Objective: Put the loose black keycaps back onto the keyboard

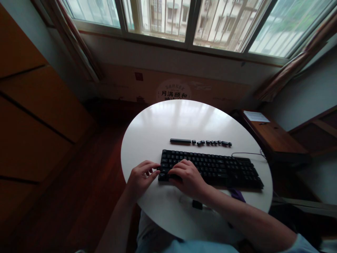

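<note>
A black keyboard [210, 165] lies on a round white table [147, 130]. At its left edge my left hand [140, 177] brings thumb and fingertips close together; a small dark thing seems to be between them, too small to name. My right hand [188, 177] rests over the lower left keys, its fingers curled and close together, and whatever is under the fingertips is hidden. Behind the keyboard, a row of loose black keycaps [207, 142] lies beside a long space bar keycap [180, 141].
A small black object [197, 204] and a purple item [237, 195] lie near my right forearm. The keyboard's cable [249, 153] runs off to the right. A wooden desk [276, 137] with a paper [256, 116] stands at the right, a cabinet [31, 116] at the left.
</note>
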`<state>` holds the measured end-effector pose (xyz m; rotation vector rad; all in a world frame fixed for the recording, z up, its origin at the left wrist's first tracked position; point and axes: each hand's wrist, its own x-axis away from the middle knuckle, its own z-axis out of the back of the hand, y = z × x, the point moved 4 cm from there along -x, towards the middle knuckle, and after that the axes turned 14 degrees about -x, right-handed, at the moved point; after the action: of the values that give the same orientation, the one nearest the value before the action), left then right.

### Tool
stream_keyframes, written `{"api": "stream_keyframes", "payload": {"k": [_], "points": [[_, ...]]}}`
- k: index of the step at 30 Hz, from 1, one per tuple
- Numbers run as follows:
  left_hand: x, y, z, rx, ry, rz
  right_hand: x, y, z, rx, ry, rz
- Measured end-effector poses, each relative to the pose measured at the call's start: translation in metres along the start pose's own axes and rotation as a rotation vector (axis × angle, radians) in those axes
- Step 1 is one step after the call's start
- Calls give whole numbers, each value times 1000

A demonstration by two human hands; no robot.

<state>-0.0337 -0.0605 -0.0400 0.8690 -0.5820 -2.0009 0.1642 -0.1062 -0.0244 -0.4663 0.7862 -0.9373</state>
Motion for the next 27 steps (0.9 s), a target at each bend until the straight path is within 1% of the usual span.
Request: {"api": "stream_keyframes", "payload": {"k": [3, 5, 7, 10, 13, 17, 21, 27], "points": [[4, 3, -1, -37, 24, -33, 7, 0, 24, -92, 112, -22], [7, 4, -3, -87, 46, -63, 15, 3, 42, -96, 171, -49], [10, 7, -5, -134, 65, -108, 25, 7, 55, -74, 192, -78], [10, 13, -9, -185, 63, -175, 40, 11, 62, -60, 186, -121], [8, 18, -13, -255, 35, -221, 48, 12, 58, -90, 179, -158], [7, 21, -18, -375, -3, -288, 44, 11, 47, -120, 156, -183], [8, 20, -21, -473, -24, -334, 33, 9, 35, -118, 103, -135], [10, 24, -20, -620, 19, -407, 22, 10, 20, -109, 55, -87]]}}
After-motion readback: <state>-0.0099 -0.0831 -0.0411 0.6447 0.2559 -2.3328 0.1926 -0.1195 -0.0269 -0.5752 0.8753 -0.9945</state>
